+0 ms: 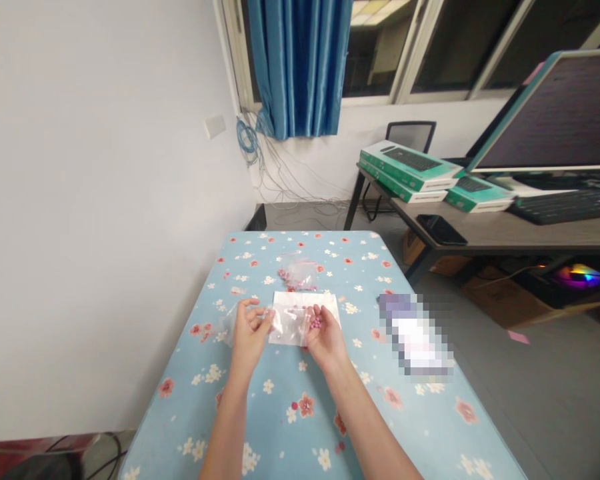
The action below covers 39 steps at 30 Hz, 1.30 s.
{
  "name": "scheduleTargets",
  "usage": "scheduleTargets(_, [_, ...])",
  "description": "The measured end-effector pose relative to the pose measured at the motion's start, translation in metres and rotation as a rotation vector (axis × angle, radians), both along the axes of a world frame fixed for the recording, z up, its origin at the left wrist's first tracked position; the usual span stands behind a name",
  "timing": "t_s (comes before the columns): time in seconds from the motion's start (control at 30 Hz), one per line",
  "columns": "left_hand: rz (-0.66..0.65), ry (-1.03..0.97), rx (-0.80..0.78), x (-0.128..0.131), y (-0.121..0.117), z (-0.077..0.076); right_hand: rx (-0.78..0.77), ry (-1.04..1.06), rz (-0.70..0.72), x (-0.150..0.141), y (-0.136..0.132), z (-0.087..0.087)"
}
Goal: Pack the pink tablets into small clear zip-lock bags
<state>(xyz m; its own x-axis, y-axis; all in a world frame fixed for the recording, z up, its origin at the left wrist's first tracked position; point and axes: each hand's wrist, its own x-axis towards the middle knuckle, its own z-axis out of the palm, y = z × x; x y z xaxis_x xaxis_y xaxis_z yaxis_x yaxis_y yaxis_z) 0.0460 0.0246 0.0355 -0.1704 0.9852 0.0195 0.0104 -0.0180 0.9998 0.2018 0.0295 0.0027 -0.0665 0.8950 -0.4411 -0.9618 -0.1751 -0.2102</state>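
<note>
My right hand (325, 337) is palm up over the table and holds several small pink beads (315, 323). My left hand (250, 335) pinches a thin, clear plastic bag (227, 324), whose edge shows on both sides of the fingers. Under and just beyond my hands lies a white translucent sheet or packet (300, 313). Farther up the table, a clear zip bag (296, 273) holds more pink beads. Some of those beads bunch at its left corner.
The table has a light blue floral cloth (300, 413), with a white wall along its left side. A pixelated object (415, 333) lies to the right. Beyond stands a desk (500, 230) with green-and-white boxes, a phone, a keyboard and a monitor.
</note>
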Motion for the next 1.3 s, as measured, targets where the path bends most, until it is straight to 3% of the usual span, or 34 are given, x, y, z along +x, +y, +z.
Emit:
scheduleTargets(0.1, [0.155,0.062,-0.008,-0.024,-0.003,-0.006,0.034,0.036,0.042,0.003,-0.002,0.004])
scheduleTargets(0.27, [0.296,0.212,-0.079,-0.061,-0.007,-0.019,0.065,0.040,0.075,0.006,-0.006,0.011])
scheduleTargets(0.4, [0.353,0.506,-0.080,-0.073,-0.014,-0.026,0.046,-0.149,0.028,0.007,-0.005,0.012])
scheduleTargets(0.53, [0.336,1.001,-0.078,-0.068,-0.021,-0.022,0.070,-0.605,0.036,0.012,0.001,0.009])
scheduleTargets(0.67, [0.478,1.121,0.067,-0.056,-0.022,-0.014,0.207,-1.452,0.060,0.021,0.008,0.011])
scheduleTargets(0.73, [0.398,1.072,0.194,-0.049,-0.020,-0.011,0.261,-1.890,0.124,0.024,0.011,0.015])
scheduleTargets(0.83, [0.049,1.000,0.226,-0.034,-0.018,-0.006,0.257,-2.341,0.337,0.022,0.017,0.022])
scheduleTargets(0.9, [-0.175,1.017,0.151,-0.021,-0.017,-0.003,0.290,-2.491,0.451,0.019,0.021,0.024])
scheduleTargets(1.0, [-0.365,1.125,0.107,-0.002,-0.017,0.001,0.359,-2.553,0.505,0.017,0.027,0.021])
scheduleTargets(1.13, [-0.415,1.254,0.056,0.012,-0.015,0.003,0.377,-2.577,0.505,0.020,0.030,0.014])
scheduleTargets(1.3, [-0.381,1.264,0.042,0.013,-0.012,0.000,0.365,-2.596,0.511,0.023,0.030,0.009])
